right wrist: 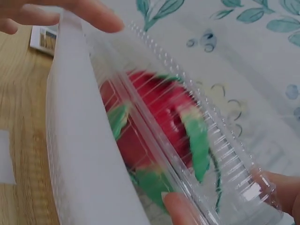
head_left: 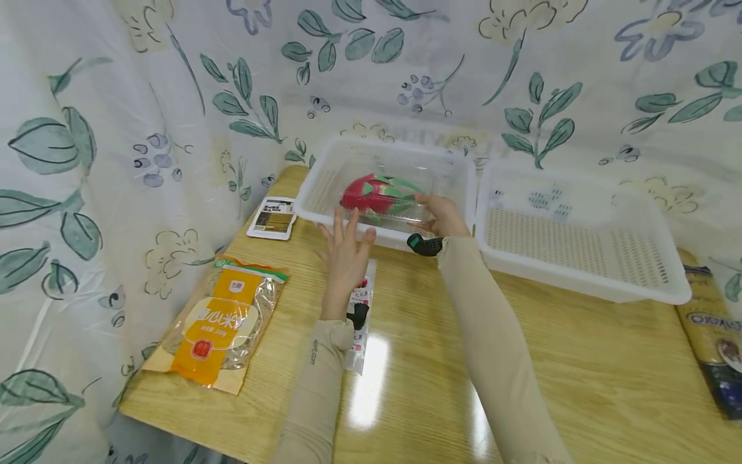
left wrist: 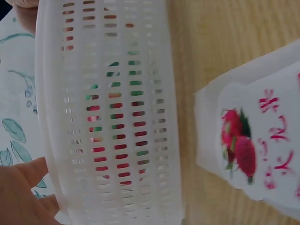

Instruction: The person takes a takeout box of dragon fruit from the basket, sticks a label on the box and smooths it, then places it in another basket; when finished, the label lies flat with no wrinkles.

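Observation:
A clear plastic clamshell box [head_left: 387, 205] holding a red and green dragon fruit [head_left: 371, 192] sits tilted in the left white perforated basket [head_left: 313, 193]. My right hand [head_left: 437, 212] pinches the box's right edge; in the right wrist view a thumb and a finger [right wrist: 180, 206] clamp the ribbed rim of the box [right wrist: 211, 140] over the fruit [right wrist: 154, 117]. My left hand [head_left: 348, 233] is spread with straight fingers at the basket's front wall [left wrist: 112, 117]. Its palm [left wrist: 21, 192] shows at the rim in the left wrist view.
A second white basket [head_left: 585, 245] stands to the right. On the wooden table lie an orange bag [head_left: 223, 322], a small packet [head_left: 272, 218], a white fruit-print packet [head_left: 361, 316] [left wrist: 248, 150] under my left wrist, and a dark package [head_left: 715, 335] at the right edge. Flowered cloth surrounds the table.

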`<state>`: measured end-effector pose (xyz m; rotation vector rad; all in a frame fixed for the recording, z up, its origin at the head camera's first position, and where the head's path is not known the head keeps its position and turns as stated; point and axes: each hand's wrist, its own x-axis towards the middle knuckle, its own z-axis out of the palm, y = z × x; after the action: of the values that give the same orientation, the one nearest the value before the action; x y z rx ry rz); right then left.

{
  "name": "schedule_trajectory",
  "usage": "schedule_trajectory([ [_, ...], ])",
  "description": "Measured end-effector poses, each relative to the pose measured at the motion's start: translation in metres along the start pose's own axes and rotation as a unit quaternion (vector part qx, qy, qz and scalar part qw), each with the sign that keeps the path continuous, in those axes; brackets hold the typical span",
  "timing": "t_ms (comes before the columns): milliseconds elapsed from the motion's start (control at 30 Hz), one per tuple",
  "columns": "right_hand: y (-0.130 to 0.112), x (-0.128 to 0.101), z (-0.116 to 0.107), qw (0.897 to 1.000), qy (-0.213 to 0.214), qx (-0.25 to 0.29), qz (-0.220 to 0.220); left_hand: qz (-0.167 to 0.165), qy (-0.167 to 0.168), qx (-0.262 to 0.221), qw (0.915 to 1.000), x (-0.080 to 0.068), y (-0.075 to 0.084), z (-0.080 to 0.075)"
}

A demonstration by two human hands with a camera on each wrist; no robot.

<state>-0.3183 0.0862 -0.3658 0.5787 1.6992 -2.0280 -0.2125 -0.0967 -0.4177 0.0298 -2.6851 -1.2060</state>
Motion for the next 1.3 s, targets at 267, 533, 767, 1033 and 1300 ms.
schedule_trajectory([
  [267, -0.004, -0.019, -0.007, 0.999, 0.012, 0.013, -0.047, -0.017, -0.002, 0.044, 0.9989, 0.009, 0.008, -0.006],
  [533, -0.004, -0.051, -0.019, 0.991, -0.002, 0.065, -0.118, -0.023, 0.018, 0.084, 0.9961, -0.005, 0.03, -0.032],
  [767, 0.002, -0.087, -0.04, 0.986, -0.05, 0.068, -0.141, 0.093, 0.05, -0.012, 0.9944, -0.004, 0.043, -0.048],
  [1033, 0.027, -0.126, -0.078, 0.99, -0.045, 0.018, -0.13, 0.151, -0.011, -0.186, 0.9707, -0.002, 0.039, -0.034],
  [1300, 0.068, -0.175, -0.12, 0.984, -0.018, -0.065, -0.165, 0.211, -0.081, -0.243, 0.9433, -0.033, 0.048, -0.013],
])
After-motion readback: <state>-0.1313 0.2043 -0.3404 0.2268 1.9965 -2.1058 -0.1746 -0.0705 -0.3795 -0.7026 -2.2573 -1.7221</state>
